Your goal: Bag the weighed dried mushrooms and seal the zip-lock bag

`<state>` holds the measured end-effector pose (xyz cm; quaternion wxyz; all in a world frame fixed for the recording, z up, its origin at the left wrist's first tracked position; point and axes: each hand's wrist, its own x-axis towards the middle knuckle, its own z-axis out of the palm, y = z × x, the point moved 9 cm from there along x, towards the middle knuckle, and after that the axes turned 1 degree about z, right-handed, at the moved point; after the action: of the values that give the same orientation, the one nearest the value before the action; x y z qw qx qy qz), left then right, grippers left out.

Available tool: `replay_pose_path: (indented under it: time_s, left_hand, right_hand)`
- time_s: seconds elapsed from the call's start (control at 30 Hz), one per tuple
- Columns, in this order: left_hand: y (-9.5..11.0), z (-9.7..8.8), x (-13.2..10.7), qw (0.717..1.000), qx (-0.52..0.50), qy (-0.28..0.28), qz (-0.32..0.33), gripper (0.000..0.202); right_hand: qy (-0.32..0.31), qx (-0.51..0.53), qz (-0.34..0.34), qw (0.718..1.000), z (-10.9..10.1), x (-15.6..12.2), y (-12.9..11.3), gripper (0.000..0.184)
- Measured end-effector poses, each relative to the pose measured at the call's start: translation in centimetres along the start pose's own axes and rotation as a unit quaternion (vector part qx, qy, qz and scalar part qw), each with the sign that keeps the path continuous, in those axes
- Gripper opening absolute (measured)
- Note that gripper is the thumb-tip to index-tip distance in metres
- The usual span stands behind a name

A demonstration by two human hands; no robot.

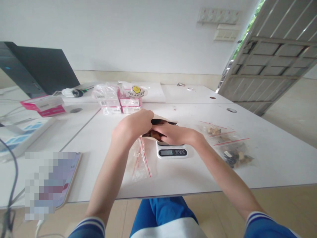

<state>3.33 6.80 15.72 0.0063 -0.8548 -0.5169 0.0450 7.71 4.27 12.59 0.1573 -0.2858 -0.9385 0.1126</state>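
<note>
My left hand [133,125] is closed round the rim of a tan paper bag [162,119] that holds dark brown pieces. My right hand [173,134] reaches into the bag's mouth with its fingers hidden inside. Both hands are over a small white digital kitchen scale [172,151] on the white table [188,172]. Below my left wrist lie clear zip bags with red seals [141,160], apparently empty.
Filled clear zip bags [229,148] with dried bits lie to the right. At the back are stacked pink-and-white boxes [120,102] and a bag with a yellow sticker [137,90]. A laptop [37,71], a pink box [43,105] and a tablet [53,180] lie left. An open door [269,53] stands at right.
</note>
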Motion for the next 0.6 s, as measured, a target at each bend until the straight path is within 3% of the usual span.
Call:
replay_pose_path:
  time_s: [0.1,0.27,0.6]
  left_hand:
    - [0.2,0.0,-0.1,1.000,0.001,-0.007,0.005,0.026]
    - [-0.1,-0.1,-0.3,1.000,0.004,-0.014,-0.003,0.025]
    - [0.1,-0.4,0.0,0.999,0.045,-0.006,-0.003,0.030]
  right_hand:
    - [-0.045,0.013,-0.026,0.999,0.4,-0.2,-0.5,0.028]
    - [0.011,-0.014,-0.054,0.998,0.3,0.0,-0.9,0.035]
    - [0.089,-0.032,0.041,0.995,-1.5,-1.2,1.1,0.035]
